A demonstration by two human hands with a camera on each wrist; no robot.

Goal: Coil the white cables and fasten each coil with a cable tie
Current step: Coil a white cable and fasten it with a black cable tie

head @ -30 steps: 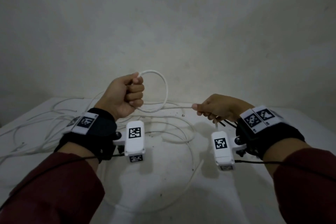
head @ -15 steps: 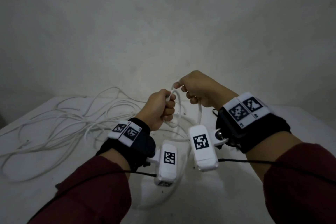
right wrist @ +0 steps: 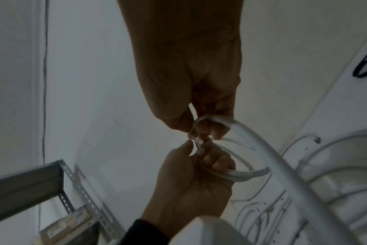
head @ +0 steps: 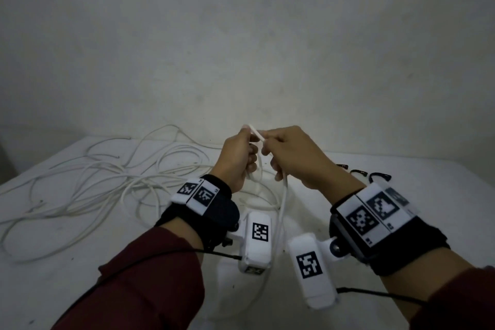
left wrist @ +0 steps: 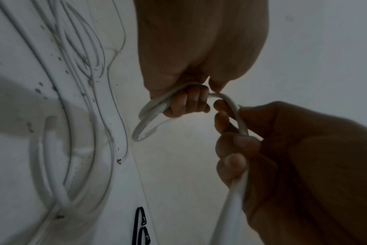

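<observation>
1. The left hand (head: pixel 237 161) was fisted around a small coil of white cable (left wrist: pixel 149 114), two loops bulging out below its curled fingers (left wrist: pixel 189 102), held above the middle of the table (head: pixel 401 177).
2. The right hand (head: pixel 297 161) pinched the same cable just beside the left, fingers (left wrist: pixel 230 144) curled on it; the strand ran down from this hand toward the table's near edge.
3. The cable looked round, smooth and off-white, flecked with dark specks.
4. More loose white cables (head: pixel 107 182) sprawled tangled over the table's left half.
5. Black cable ties (head: pixel 375 175) lay near the far right edge.
</observation>
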